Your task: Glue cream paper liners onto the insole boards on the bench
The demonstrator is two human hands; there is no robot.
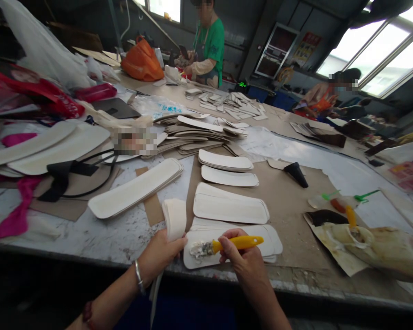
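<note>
The long table (131, 236) had a pale, smeared top, partly covered by brown card (303, 247). At its near edge, the right hand (245, 260) gripped a yellow-handled brush (244, 241), its white-coated bristles (200, 250), toward 9 o'clock, resting on the topmost panel (191, 262) of a fanned pile (276, 242). The left hand (162, 251), at 9 o'clock from the brush, pinched a bundle of white pieces (176, 216) by its lower end. More white stacks (230, 205) lay at 12 o'clock, and a stained container (387, 247) with another yellow handle (351, 215) lay near 3. Farther into the dim room (239, 34), an orange bag (142, 59) sat at 11, a person in green (218, 43) stood near 12, and bright windows (371, 52) showed at 1
</note>
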